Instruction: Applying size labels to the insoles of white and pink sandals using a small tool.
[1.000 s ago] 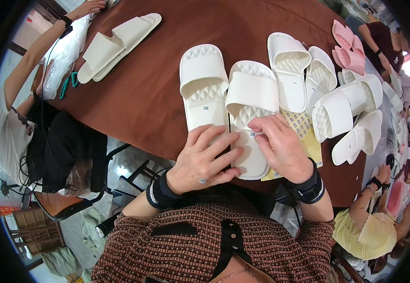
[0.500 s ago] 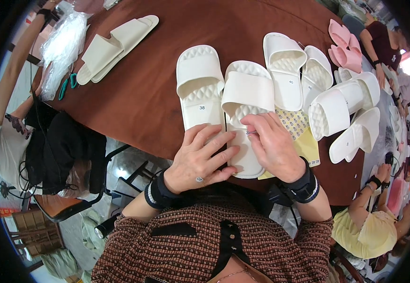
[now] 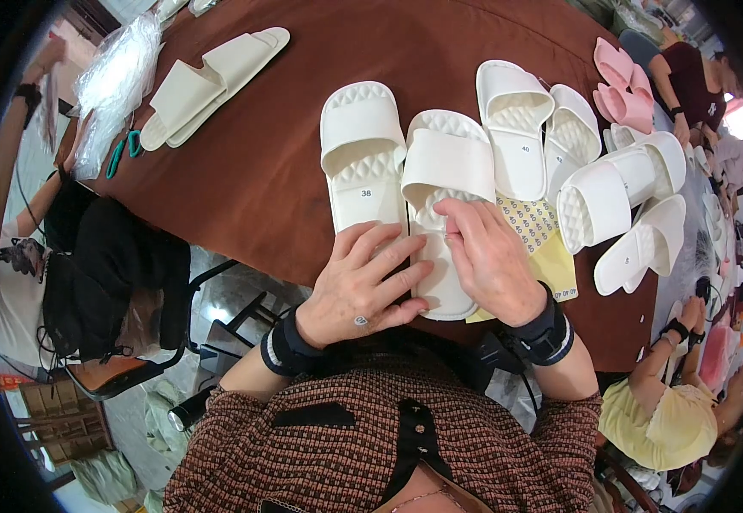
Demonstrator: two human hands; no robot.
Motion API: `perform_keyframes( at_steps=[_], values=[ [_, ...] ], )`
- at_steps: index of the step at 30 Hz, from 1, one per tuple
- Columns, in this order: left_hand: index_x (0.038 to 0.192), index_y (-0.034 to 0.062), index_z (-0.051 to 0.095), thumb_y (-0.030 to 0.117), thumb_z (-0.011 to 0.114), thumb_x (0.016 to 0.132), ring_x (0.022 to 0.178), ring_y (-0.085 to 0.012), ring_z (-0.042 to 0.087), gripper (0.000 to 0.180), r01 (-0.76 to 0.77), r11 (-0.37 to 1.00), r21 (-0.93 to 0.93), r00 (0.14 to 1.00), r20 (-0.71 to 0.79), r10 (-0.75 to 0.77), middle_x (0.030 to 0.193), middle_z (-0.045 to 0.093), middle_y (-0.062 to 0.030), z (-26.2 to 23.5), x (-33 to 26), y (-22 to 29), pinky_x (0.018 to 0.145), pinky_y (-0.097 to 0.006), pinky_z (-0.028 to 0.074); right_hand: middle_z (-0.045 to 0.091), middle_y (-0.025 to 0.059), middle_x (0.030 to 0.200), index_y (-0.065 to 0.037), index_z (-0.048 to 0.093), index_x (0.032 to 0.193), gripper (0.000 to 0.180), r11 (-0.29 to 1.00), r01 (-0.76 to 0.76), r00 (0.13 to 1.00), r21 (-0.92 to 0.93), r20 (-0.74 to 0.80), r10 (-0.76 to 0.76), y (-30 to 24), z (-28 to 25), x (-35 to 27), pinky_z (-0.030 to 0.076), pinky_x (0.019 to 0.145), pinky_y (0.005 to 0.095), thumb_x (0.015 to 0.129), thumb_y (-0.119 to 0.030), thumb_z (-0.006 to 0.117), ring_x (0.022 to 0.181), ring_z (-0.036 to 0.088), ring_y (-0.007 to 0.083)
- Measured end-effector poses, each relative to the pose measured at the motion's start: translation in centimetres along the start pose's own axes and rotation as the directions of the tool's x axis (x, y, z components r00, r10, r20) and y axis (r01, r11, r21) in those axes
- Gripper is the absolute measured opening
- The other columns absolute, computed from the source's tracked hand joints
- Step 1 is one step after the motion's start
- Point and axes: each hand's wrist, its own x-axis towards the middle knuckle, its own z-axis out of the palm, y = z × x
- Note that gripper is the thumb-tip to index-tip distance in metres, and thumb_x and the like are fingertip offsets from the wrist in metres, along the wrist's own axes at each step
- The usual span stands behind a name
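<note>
Both hands on white slide pair, worktop (image 3: pixel 243 179) near edge.
Left hand (image 3: pixel 370 278) flat, fingers spread across both heels; right hand (image 3: pixel 493 256) pinching right slide (image 3: pixel 446 184) footbed; left slide (image 3: pixel 363 154) alongside, touching.

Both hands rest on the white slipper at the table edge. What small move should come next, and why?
Probably lift the right hand and press the spot under its fingertips flat: they pinch something small on the slipper insole, while the left hand steadies its heel.
</note>
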Motion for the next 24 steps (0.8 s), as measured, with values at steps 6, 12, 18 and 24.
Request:
perform_keyframes(
  at_steps=[6, 12, 18, 24],
  values=[
    [0.109, 0.0123, 0.069, 0.039, 0.076, 0.076, 0.114, -0.0303, 0.056, 0.043, 0.003, 1.000, -0.006, 1.000, -0.004, -0.003, 0.126, 0.062, -0.0067, -0.11, 0.04, 0.02, 0.098, -0.045, 0.040, 0.059, 0.0191, 0.094, -0.001, 0.051, 0.119, 0.035, 1.000, -0.004, 1.000, -0.005, 0.003, 0.004, -0.01, 0.03, 0.05, 0.047, 0.081, 0.0465, 0.084, 0.003, 0.054, 0.093, 0.058, 0.0387],
    [0.110, 0.0123, 0.069, 0.040, 0.076, 0.076, 0.114, -0.0300, 0.055, 0.044, 0.013, 1.000, -0.015, 1.000, 0.010, -0.013, 0.126, 0.062, -0.0068, -0.07, 0.02, -0.07, 0.099, -0.045, 0.040, 0.059, 0.0172, 0.093, -0.002, 0.053, 0.117, 0.034, 0.997, -0.008, 0.999, 0.082, -0.038, 0.011, 0.53, 0.14, -0.31, 0.047, 0.080, 0.0456, 0.083, 0.005, 0.055, 0.090, 0.058, 0.0370],
    [0.110, 0.0124, 0.069, 0.040, 0.076, 0.075, 0.114, -0.0299, 0.056, 0.044, 0.007, 1.000, -0.008, 1.000, 0.001, -0.007, 0.126, 0.062, -0.0063, -0.07, -0.05, -0.08, 0.099, -0.045, 0.040, 0.058, 0.0148, 0.091, -0.003, 0.054, 0.116, 0.034, 0.991, -0.026, 0.999, 0.132, -0.041, 0.032, 0.48, 0.06, -0.22, 0.047, 0.078, 0.0442, 0.084, 0.005, 0.056, 0.089, 0.059, 0.0357],
    [0.109, 0.0127, 0.070, 0.040, 0.076, 0.075, 0.114, -0.0296, 0.055, 0.044, 0.014, 1.000, -0.005, 1.000, 0.000, -0.014, 0.126, 0.062, -0.0061, -0.08, 0.00, -0.03, 0.099, -0.045, 0.040, 0.059, 0.0157, 0.092, -0.003, 0.054, 0.115, 0.033, 0.998, -0.008, 1.000, 0.057, -0.021, 0.009, 0.27, 0.17, 0.01, 0.048, 0.079, 0.0446, 0.083, 0.004, 0.057, 0.089, 0.059, 0.0364]
  ],
)
